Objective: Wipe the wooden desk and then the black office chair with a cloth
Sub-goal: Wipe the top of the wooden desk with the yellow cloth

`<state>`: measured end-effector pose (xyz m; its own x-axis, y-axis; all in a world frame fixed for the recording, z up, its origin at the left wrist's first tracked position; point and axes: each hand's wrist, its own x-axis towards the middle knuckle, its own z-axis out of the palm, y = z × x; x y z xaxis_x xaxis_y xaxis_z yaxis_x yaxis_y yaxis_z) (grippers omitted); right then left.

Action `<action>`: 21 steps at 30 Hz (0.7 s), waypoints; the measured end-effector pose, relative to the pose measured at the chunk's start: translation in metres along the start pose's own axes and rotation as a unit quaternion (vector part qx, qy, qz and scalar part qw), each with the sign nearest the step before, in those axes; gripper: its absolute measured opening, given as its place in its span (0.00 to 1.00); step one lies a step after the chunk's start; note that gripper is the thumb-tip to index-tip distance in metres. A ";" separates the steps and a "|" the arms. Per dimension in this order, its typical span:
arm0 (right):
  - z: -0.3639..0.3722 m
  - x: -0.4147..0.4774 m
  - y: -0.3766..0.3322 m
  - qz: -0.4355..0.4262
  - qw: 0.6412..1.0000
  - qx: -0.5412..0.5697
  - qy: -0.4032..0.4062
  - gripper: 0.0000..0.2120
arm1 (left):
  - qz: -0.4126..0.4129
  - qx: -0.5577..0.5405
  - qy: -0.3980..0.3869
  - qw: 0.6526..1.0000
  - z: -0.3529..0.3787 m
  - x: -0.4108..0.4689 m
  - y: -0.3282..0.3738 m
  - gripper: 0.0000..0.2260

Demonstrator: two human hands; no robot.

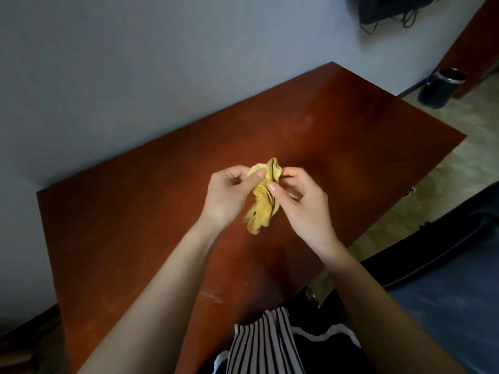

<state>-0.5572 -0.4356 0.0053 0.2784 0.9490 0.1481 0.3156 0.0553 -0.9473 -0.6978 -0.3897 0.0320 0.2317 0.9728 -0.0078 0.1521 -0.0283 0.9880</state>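
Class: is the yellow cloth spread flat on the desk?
No, the left hand and right hand hold the cloth crumpled between them.

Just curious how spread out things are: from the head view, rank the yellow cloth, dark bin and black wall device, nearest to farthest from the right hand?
1. Yellow cloth: pinched by the right hand, over the desk.
2. Dark bin: on the floor past the desk's right end.
3. Black device: high on the wall, top right.
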 end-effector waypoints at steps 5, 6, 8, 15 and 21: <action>-0.001 0.015 0.004 -0.016 0.995 -0.080 0.062 0.07 | 0.042 0.101 -0.044 0.993 -0.023 0.006 0.013 0.10; -0.005 0.017 0.006 0.005 0.994 -0.076 0.076 0.07 | 0.037 0.106 -0.049 0.992 -0.030 0.007 0.013 0.10; -0.012 0.022 0.009 0.051 0.994 -0.051 0.077 0.09 | 0.025 0.109 -0.057 0.992 -0.041 0.008 0.012 0.10; -0.011 0.021 0.005 0.077 0.995 -0.038 0.056 0.09 | 0.009 0.159 -0.097 0.982 -0.049 0.003 -0.004 0.06; -0.019 0.012 0.001 0.046 0.997 -0.054 0.016 0.08 | 0.030 0.268 0.014 0.963 -0.046 -0.003 -0.020 0.08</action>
<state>-0.5361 -0.4298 0.0115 0.3393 0.9378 0.0738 0.3834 -0.0662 -0.9212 -0.7453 -0.3815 0.0192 0.2315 0.9711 0.0587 0.6148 -0.1928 0.7648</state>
